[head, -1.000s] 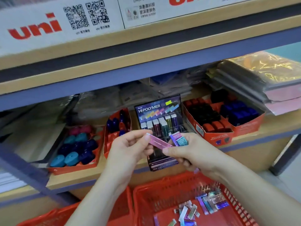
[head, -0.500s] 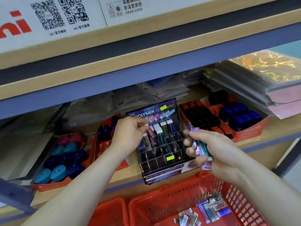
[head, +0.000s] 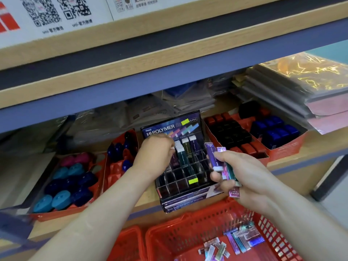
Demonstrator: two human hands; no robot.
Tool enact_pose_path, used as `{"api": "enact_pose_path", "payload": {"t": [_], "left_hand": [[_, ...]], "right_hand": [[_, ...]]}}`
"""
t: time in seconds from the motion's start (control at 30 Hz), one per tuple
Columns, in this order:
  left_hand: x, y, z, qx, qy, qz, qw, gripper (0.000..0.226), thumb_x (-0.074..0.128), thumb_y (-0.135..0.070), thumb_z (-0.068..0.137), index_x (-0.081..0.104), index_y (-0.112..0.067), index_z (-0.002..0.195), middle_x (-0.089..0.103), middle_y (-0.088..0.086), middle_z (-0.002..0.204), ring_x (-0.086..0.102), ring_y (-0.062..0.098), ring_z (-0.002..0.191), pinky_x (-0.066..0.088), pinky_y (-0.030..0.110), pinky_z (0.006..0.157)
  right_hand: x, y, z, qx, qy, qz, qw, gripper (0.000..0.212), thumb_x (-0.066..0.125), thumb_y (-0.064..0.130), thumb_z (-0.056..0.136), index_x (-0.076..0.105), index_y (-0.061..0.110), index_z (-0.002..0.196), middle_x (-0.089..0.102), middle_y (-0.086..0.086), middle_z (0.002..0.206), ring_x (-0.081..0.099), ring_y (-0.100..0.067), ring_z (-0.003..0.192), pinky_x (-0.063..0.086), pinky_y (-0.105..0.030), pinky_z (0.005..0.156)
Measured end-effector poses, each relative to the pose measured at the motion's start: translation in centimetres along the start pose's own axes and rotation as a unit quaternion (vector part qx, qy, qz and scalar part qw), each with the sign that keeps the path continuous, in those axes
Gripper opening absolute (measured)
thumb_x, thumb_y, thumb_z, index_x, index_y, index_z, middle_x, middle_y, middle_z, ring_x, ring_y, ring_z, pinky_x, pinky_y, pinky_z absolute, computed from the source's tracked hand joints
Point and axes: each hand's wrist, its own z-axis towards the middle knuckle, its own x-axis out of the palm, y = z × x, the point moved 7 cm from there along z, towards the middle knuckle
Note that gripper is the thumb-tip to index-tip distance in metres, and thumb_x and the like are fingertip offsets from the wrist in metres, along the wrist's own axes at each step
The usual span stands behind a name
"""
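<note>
A black HI-POLYMER display box (head: 188,201) stands on the shelf, with slim erasers (head: 185,149) upright in its back slots. My left hand (head: 154,155) reaches into the back left of the box, its fingertips curled round a dark pink eraser that stands partly in a slot. Just right of the box, my right hand (head: 246,176) grips a bundle of several slim erasers (head: 211,157), purple, pink and teal, fanned upward. Below, a red basket (head: 178,228) holds more loose shiny erasers (head: 243,240).
Red trays of round blue and pink items (head: 62,183) sit to the left, and trays of black and blue blocks (head: 231,132) to the right. Wrapped folders (head: 301,87) are stacked at the far right. A second red basket (head: 128,245) sits lower left. An upper shelf overhangs.
My left hand carried the pink eraser from in front of my right hand into the display box. My right hand shifted right and lower with its bundle. The view tilted down.
</note>
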Motion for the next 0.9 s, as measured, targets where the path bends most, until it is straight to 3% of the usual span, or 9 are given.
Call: {"api": "enact_pose_path", "payload": {"t": [0.13,0.23,0.3,0.4,0.47,0.6,0.73,0.8,0.9], "left_hand": [[0.1,0.0,-0.2,0.003,-0.006,0.012,1.0,0.016,0.061,-0.022,0.092,0.067,-0.013,0.104,0.063,0.004,0.104,0.055,0.025,0.104,0.044,0.033,0.086],[-2.0,0.1,-1.1,-0.063,-0.064,-0.108,0.99,0.02,0.061,-0.026,0.093,0.071,-0.017,0.108,0.067,-0.006,0.097,0.061,0.011,0.092,0.047,0.02,0.08],[-3.3,-0.4,-2.4,-0.131,-0.069,-0.278,0.949,0.016,0.06,-0.027,0.094,0.074,-0.02,0.096,0.069,-0.014,0.081,0.061,-0.001,0.076,0.046,0.01,0.07],[-2.7,-2.8,-5.1,-0.173,0.029,-0.491,0.853,0.008,0.066,-0.026,0.09,0.073,-0.023,0.094,0.073,0.0,0.078,0.063,0.008,0.066,0.055,0.022,0.065],[-2.0,-4.2,-6.8,-0.167,0.066,-0.529,0.829,0.019,0.075,-0.026,0.083,0.07,-0.028,0.101,0.073,0.003,0.081,0.065,0.013,0.069,0.057,0.029,0.069],[-1.0,-3.8,-8.2,-0.204,0.013,-0.552,0.808,0.019,0.079,-0.013,0.078,0.074,-0.023,0.092,0.074,0.006,0.08,0.069,0.025,0.077,0.057,0.033,0.072],[-1.5,-2.3,-7.9,-0.218,-0.033,-0.519,0.826,0.018,0.072,-0.013,0.086,0.077,-0.029,0.089,0.073,0.004,0.082,0.066,0.022,0.078,0.056,0.037,0.076],[-2.4,-1.0,-6.9,-0.223,-0.061,-0.484,0.844,0.02,0.069,-0.015,0.088,0.076,-0.033,0.092,0.073,0.0,0.085,0.065,0.019,0.08,0.055,0.029,0.077],[-3.6,0.0,-3.9,-0.193,-0.079,-0.402,0.892,0.019,0.069,-0.016,0.088,0.075,-0.029,0.101,0.07,-0.009,0.087,0.062,0.005,0.073,0.051,0.013,0.063]], "right_hand": [[0.6,-0.2,-0.3,-0.007,0.04,-0.018,0.999,0.023,0.063,0.015,0.093,0.061,0.003,0.114,0.058,-0.007,0.072,0.052,-0.011,0.048,0.027,-0.014,0.032],[0.9,-0.1,-0.3,-0.016,0.047,-0.035,0.998,0.02,0.066,0.013,0.091,0.063,0.005,0.109,0.058,-0.005,0.07,0.047,-0.009,0.048,0.026,-0.015,0.032],[1.2,-0.2,-0.4,-0.018,0.052,-0.046,0.997,0.015,0.067,0.011,0.09,0.065,0.006,0.104,0.059,-0.004,0.068,0.046,-0.009,0.048,0.026,-0.014,0.032],[1.8,-0.4,-0.6,-0.027,0.06,-0.055,0.996,0.01,0.067,0.01,0.089,0.065,0.008,0.098,0.06,-0.004,0.067,0.046,-0.008,0.047,0.025,-0.014,0.032],[2.2,-0.6,-0.8,-0.032,0.072,-0.055,0.995,0.007,0.067,0.011,0.088,0.065,0.009,0.094,0.06,-0.003,0.065,0.043,-0.007,0.045,0.024,-0.013,0.032],[2.9,-1.6,-1.0,-0.014,0.089,-0.039,0.995,0.011,0.067,0.01,0.088,0.063,0.008,0.098,0.06,-0.003,0.066,0.04,-0.005,0.044,0.023,-0.013,0.032],[2.3,-1.8,-0.8,0.018,0.057,0.032,0.998,0.01,0.059,0.002,0.091,0.062,0.006,0.1,0.054,-0.006,0.073,0.042,-0.009,0.048,0.024,-0.015,0.033],[1.7,-1.4,-0.7,0.026,0.037,0.097,0.994,0.02,0.047,-0.006,0.089,0.058,0.003,0.102,0.052,-0.011,0.078,0.045,-0.013,0.052,0.029,-0.018,0.038],[0.9,-0.6,-0.7,0.027,0.03,0.18,0.983,0.033,0.033,-0.013,0.083,0.054,0.002,0.103,0.05,-0.014,0.084,0.048,-0.018,0.06,0.041,-0.022,0.047]]}}
